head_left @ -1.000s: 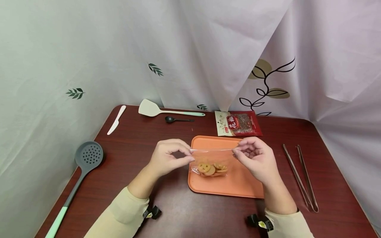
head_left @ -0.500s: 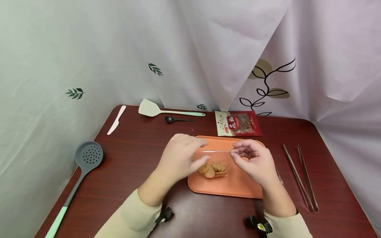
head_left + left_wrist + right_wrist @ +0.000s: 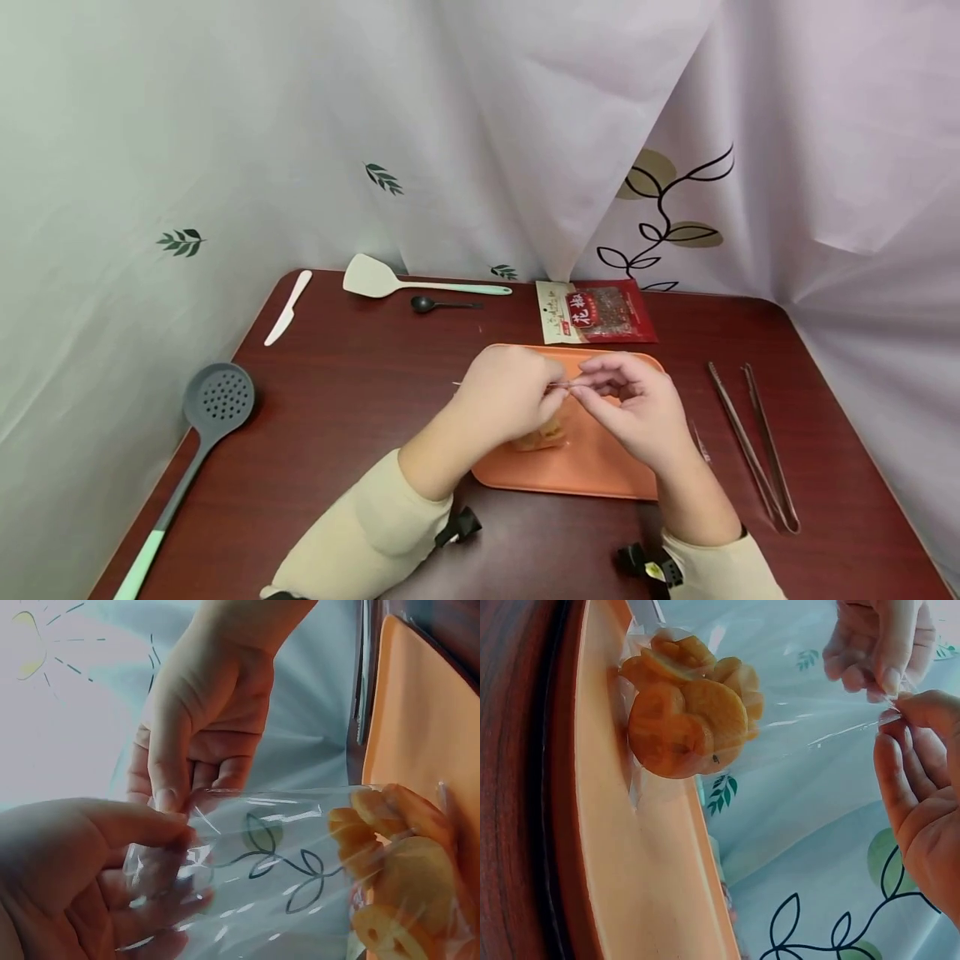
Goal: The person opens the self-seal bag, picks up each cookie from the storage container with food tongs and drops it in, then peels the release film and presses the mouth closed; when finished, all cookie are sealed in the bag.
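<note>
A clear plastic bag (image 3: 285, 825) hangs from both hands above the orange tray (image 3: 600, 471). Several round yellow-brown biscuits (image 3: 690, 712) lie at its bottom, some with holes like smiley faces. My left hand (image 3: 506, 396) pinches the bag's top edge between thumb and fingers, hiding much of the bag in the head view. Close beside it, fingertips nearly meeting, my right hand (image 3: 633, 404) pinches the same edge at its right part. In the right wrist view, the top edge runs between the two thumbs.
A red spice packet (image 3: 596, 312) lies behind the tray. Metal tongs (image 3: 757, 450) lie to the right, with a small clear plastic piece (image 3: 700, 442) nearer the tray. At left are a grey skimmer (image 3: 217, 404) and white knife (image 3: 288, 308). A spatula (image 3: 372, 277) and black spoon (image 3: 423, 304) lie at the back.
My left hand has slid right along the bag's top edge from its left end, with fingers parting midway, and now pinches beside the right hand. The right hand has shifted slightly left.
</note>
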Demonstrator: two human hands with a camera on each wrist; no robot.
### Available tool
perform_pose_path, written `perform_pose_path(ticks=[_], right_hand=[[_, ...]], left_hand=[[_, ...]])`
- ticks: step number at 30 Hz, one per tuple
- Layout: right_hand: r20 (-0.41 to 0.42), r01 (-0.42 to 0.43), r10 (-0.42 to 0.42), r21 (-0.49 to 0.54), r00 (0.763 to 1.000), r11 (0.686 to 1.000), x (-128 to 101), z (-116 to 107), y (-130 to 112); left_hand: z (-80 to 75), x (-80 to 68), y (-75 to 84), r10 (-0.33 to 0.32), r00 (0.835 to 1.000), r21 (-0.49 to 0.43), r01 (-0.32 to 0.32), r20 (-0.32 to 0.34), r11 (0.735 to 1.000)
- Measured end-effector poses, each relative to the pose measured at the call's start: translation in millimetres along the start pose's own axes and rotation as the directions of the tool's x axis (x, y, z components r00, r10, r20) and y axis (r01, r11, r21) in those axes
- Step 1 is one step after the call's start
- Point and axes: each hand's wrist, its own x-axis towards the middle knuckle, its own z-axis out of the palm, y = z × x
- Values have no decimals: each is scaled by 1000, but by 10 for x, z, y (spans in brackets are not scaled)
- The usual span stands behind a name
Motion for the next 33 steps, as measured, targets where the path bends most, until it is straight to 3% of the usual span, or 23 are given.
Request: perform_pose_path(ticks=[4, 10, 18, 33], right_hand=[[0, 3, -3, 31, 1000, 1000, 3, 11, 15], [17, -17, 15, 103, 1000, 995, 1, 42, 14], [15, -12, 10, 96, 1000, 995, 13, 27, -7], [9, -10, 10, 85, 1000, 996, -1, 39, 0]], left_hand=[[14, -20, -35, -32, 999, -73, 32, 3, 997], [16, -41, -69, -81, 996, -99, 85, 38, 992], [-19, -55, -112, -44, 998, -99, 49, 55, 994], [5, -118, -145, -5, 1000, -66, 5, 7, 998]])
